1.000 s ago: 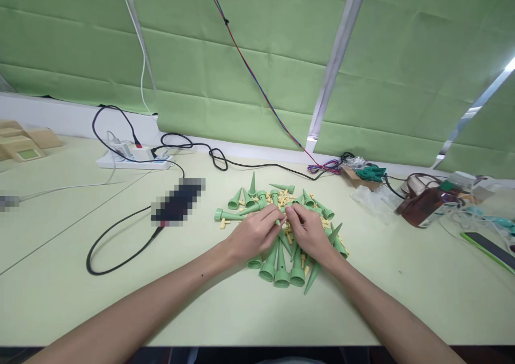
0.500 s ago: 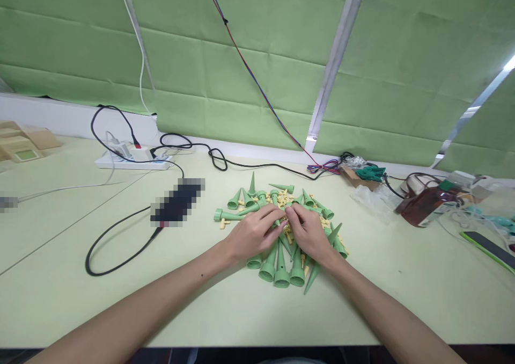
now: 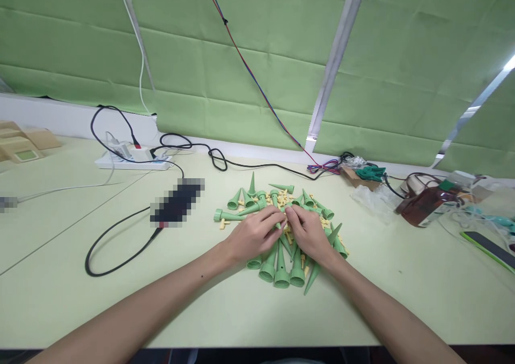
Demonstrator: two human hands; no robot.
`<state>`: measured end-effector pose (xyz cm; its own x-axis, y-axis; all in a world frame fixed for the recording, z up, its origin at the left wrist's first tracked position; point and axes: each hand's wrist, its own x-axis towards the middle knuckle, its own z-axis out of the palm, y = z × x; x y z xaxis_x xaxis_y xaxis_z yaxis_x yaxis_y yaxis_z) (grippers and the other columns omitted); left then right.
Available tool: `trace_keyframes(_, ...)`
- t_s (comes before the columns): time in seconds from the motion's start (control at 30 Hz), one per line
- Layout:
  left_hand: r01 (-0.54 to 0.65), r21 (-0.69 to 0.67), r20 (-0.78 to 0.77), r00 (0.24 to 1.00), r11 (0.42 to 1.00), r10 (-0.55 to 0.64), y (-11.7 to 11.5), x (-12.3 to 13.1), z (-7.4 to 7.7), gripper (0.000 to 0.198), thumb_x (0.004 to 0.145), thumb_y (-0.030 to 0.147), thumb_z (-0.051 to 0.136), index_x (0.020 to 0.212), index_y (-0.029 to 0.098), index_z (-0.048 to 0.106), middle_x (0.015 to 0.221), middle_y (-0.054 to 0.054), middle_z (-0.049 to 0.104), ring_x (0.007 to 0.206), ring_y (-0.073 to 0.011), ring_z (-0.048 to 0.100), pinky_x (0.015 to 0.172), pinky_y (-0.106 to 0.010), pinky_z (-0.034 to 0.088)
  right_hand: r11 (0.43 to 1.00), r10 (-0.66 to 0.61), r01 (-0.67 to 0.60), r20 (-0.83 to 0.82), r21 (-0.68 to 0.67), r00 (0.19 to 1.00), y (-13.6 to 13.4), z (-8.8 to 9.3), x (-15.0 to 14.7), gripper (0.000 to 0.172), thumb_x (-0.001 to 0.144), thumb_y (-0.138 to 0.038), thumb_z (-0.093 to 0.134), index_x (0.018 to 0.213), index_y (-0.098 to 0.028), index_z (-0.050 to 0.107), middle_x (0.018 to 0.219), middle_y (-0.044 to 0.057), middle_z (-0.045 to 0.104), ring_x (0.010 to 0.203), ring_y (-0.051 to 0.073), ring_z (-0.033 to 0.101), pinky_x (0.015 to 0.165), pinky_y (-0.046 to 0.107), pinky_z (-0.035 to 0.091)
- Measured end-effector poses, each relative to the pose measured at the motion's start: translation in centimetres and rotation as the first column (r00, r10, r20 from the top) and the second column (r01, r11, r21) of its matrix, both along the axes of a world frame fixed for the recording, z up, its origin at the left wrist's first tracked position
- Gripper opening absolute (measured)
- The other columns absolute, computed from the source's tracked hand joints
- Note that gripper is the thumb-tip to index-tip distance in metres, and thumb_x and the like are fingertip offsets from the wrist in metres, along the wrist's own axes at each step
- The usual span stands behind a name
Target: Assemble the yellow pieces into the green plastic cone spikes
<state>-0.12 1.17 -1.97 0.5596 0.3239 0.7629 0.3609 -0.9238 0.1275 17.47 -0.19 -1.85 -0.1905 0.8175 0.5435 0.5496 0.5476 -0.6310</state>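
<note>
A heap of green plastic cone spikes (image 3: 281, 264) and small yellow plastic pieces (image 3: 222, 224) lies at the middle of the table. Both my hands rest on top of the heap, fingertips meeting. My left hand (image 3: 254, 235) has its fingers curled round a green spike (image 3: 278, 225). My right hand (image 3: 309, 233) pinches something small against that spike; what it is stays hidden by the fingers.
A black cable (image 3: 116, 246) loops at the left, near a blurred dark device (image 3: 177, 202) and a white power strip (image 3: 134, 161). Clutter sits at the right: a clear bag (image 3: 372, 198), a brown bottle (image 3: 426, 205), a phone (image 3: 488, 248).
Almost nothing moved. My fingertips shifted slightly against each other over the heap; both arms stay in place.
</note>
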Motion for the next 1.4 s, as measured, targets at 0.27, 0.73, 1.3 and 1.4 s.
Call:
trace_keyframes(0.27,-0.02,0.002,-0.028,0.999,1.0,0.02,0.2,-0.2,-0.2,0.016,0.091,0.011,0.047,0.103,0.016,0.056,0.094,-0.009,0.064,0.082,-0.0174,0.063,0.066,-0.028,0.054,1.0,0.012,-0.012,-0.009,-0.005,1.0,0.1,-0.2,0.0,0.039,0.102,-0.037,0.035,0.066,-0.021,0.036,0.057,-0.005,0.034,0.051,0.012,0.033,0.053,0.027,0.027)
trace_keyframes(0.73,-0.036,-0.011,0.023,0.999,0.999,0.036,0.0,-0.2,0.5,0.012,0.094,0.013,0.045,0.099,0.016,0.055,0.09,-0.007,0.062,0.079,-0.0159,0.06,0.064,-0.026,0.052,0.996,0.079,-0.081,-0.064,-0.031,0.995,-0.3,0.1,-0.2,0.021,0.1,-0.029,0.04,0.082,-0.021,0.047,0.064,-0.004,0.045,0.055,0.013,0.042,0.056,0.026,0.033)
trace_keyframes(1.3,-0.001,-0.03,0.037,0.999,1.0,0.002,0.1,-0.2,0.2,0.01,0.094,0.011,0.048,0.096,0.016,0.056,0.088,-0.007,0.061,0.071,-0.013,0.055,0.06,-0.023,0.047,0.998,0.062,-0.063,-0.031,-0.01,0.998,-0.1,0.0,-0.1,0.024,0.1,-0.029,0.041,0.079,-0.02,0.049,0.063,-0.004,0.048,0.054,0.012,0.043,0.056,0.026,0.033)
trace_keyframes(1.4,0.003,-0.033,0.034,0.999,0.999,-0.002,0.1,-0.2,0.2,0.011,0.094,0.01,0.047,0.096,0.016,0.056,0.087,-0.006,0.061,0.072,-0.0129,0.054,0.06,-0.023,0.046,0.998,0.061,-0.062,-0.024,-0.006,0.998,-0.1,0.1,-0.1,0.025,0.1,-0.029,0.041,0.078,-0.02,0.05,0.062,-0.004,0.046,0.053,0.012,0.042,0.056,0.026,0.033)
